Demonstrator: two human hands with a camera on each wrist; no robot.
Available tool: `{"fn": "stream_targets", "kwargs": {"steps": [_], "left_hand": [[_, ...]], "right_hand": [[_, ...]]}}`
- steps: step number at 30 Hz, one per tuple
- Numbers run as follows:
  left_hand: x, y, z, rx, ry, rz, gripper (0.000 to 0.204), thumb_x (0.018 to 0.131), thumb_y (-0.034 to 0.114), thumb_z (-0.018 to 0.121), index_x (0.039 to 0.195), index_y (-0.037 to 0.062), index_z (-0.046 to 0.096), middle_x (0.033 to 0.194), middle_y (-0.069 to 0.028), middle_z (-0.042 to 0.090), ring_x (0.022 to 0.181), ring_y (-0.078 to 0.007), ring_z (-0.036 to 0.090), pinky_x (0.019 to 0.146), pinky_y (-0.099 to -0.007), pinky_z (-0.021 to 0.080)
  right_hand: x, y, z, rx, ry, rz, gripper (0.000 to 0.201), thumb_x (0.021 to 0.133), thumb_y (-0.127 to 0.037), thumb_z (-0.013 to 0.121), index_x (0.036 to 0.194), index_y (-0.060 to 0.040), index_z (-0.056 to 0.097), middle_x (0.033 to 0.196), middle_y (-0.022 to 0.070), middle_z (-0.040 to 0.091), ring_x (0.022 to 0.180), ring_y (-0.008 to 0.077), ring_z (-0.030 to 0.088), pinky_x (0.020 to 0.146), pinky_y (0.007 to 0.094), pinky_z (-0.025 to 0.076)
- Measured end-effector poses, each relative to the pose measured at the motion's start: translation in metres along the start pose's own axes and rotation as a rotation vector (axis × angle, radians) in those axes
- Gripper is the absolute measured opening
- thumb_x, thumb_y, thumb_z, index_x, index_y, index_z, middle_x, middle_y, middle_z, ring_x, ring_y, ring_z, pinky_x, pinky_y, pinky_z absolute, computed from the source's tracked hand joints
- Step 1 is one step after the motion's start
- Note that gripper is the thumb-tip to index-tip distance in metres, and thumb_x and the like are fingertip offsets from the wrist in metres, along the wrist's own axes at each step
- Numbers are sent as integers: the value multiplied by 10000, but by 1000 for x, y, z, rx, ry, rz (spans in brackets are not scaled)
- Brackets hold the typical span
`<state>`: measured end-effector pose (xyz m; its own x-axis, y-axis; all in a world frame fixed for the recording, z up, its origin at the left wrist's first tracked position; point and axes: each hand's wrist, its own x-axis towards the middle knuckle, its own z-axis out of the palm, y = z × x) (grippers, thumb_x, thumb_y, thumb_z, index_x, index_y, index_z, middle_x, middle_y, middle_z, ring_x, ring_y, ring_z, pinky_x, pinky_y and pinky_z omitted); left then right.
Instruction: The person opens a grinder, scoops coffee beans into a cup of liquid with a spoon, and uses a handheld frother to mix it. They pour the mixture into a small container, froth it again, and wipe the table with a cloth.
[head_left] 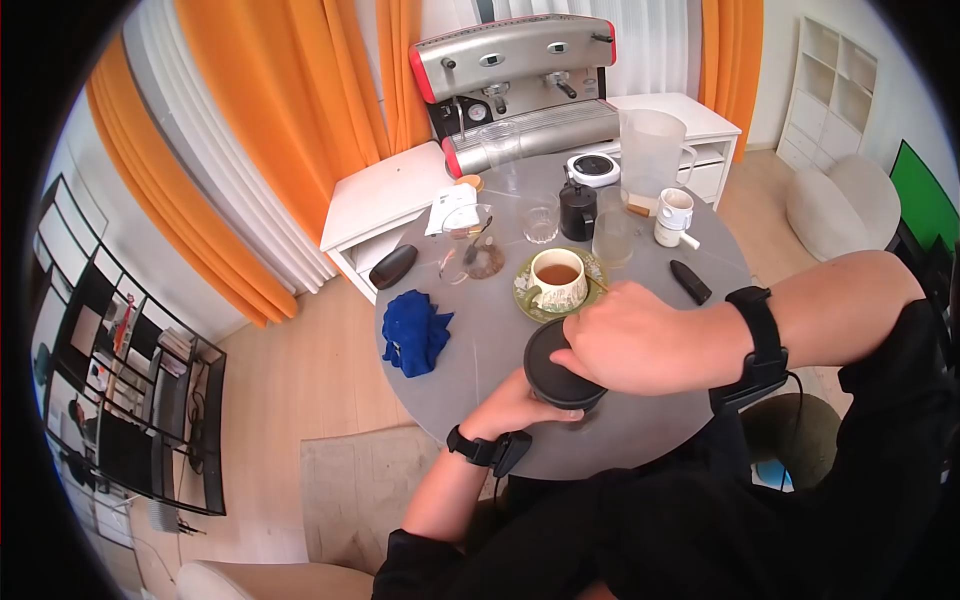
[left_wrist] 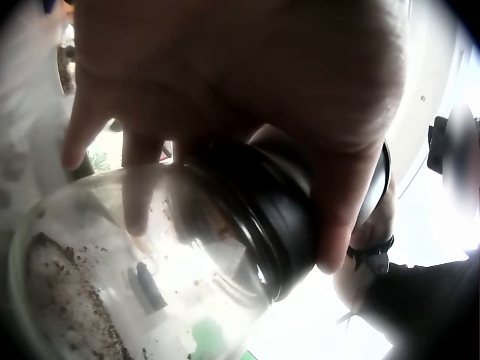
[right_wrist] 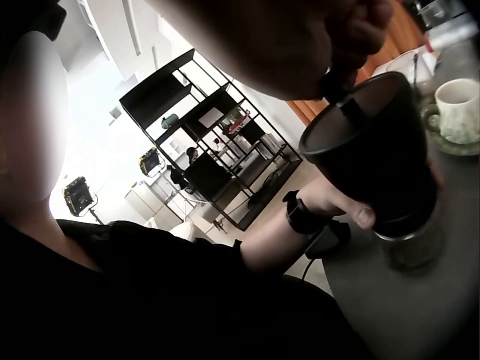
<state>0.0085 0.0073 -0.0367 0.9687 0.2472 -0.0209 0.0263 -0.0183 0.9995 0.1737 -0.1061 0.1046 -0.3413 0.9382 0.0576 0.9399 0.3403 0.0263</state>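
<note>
A black hand coffee grinder [head_left: 548, 365] with a wide, flat top is over the table's near side. My left hand [head_left: 512, 404] grips its body, with the thumb on the near side. Below that grip, the grinder's clear glass jar [left_wrist: 150, 262] shows brown grounds along its bottom in the left wrist view. My right hand [head_left: 635, 338] is curled over the top and holds the crank [right_wrist: 346, 105]; its knob is hidden by the fingers. Just beyond the grinder, a patterned cup [head_left: 558, 285] of brown liquid stands on a green saucer [head_left: 525, 299].
A crumpled blue cloth [head_left: 416, 333] and a black case [head_left: 393, 267] lie left on the round table. Farther back are a glass carafe [head_left: 483, 258], a black French press [head_left: 577, 212], a clear pitcher [head_left: 650, 150] and a white mug [head_left: 674, 212]. A small black object [head_left: 690, 282] lies right.
</note>
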Motion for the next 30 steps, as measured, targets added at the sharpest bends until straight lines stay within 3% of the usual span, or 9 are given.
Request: {"fn": "stream_targets", "kwargs": {"steps": [7, 10, 14, 17, 19, 21, 23, 24, 30], "left_hand": [[1, -5, 26, 144, 194, 138, 640, 715, 198, 883, 1261, 47, 586, 1195, -79, 675, 1145, -179, 621, 957, -351, 491], [2, 3, 48, 356, 423, 251, 537, 694, 300, 884, 1108, 56, 647, 987, -91, 737, 968, -264, 707, 873, -342, 522], [6, -14, 57, 511, 560, 320, 494, 695, 313, 884, 1061, 62, 667, 1000, -107, 735, 940, -287, 710, 859, -330, 528], [6, -1, 51, 447, 519, 289, 522, 702, 279, 889, 1111, 57, 654, 1051, -83, 728, 997, -231, 697, 875, -331, 526], [10, 3, 35, 190, 200, 188, 572, 708, 227, 892, 1179, 38, 629, 1084, -65, 716, 1014, -177, 673, 887, -331, 527], [15, 2, 19, 143, 116, 139, 637, 705, 155, 890, 1255, 37, 591, 1151, -54, 682, 1059, -148, 628, 926, -330, 513], [22, 7, 9, 70, -69, 47, 708, 685, 122, 896, 1303, 48, 559, 1248, -65, 631, 1139, -159, 594, 975, -339, 489], [23, 12, 3, 97, -127, 15, 775, 658, 97, 909, 1334, 57, 530, 1299, -50, 595, 1199, -154, 550, 1019, -340, 458], [33, 5, -15, 97, -240, -25, 800, 635, 89, 926, 1336, 68, 542, 1298, -34, 599, 1215, -153, 539, 1044, -326, 433]], "right_hand": [[-13, -14, 14, -29, 198, 104, 391, 925, -332, 629, 705, -10, 611, 587, 135, 614, 560, 326, 622, 584, 413, 480], [-20, -16, 22, -78, 313, 179, 388, 913, -339, 647, 689, -25, 602, 570, 115, 602, 535, 294, 606, 581, 391, 452], [-27, -30, 28, -161, 391, 343, 389, 901, -355, 660, 684, -40, 592, 572, 103, 599, 520, 274, 593, 565, 377, 429], [-33, -36, 29, -149, 379, 367, 438, 899, -409, 659, 712, -19, 590, 560, 105, 592, 510, 297, 593, 594, 394, 459], [-37, -31, 7, -53, 269, 332, 418, 883, -400, 676, 762, -8, 596, 652, 128, 619, 583, 307, 619, 630, 410, 480], [-39, -15, -5, 41, 155, 302, 409, 867, -392, 694, 811, 3, 603, 744, 151, 646, 655, 316, 645, 665, 425, 501], [-40, 7, -9, 273, 299, -150, 345, 842, -313, 717, 926, 3, 607, 992, 164, 634, 859, 330, 655, 744, 438, 524], [-39, 14, -14, 352, 158, -230, 260, 832, -198, 708, 988, -13, 613, 1109, 138, 581, 979, 321, 625, 753, 419, 526], [-11, 31, -21, 247, -38, -368, 144, 863, -136, 648, 852, 4, 683, 906, 111, 565, 844, 301, 642, 726, 401, 523]]}}
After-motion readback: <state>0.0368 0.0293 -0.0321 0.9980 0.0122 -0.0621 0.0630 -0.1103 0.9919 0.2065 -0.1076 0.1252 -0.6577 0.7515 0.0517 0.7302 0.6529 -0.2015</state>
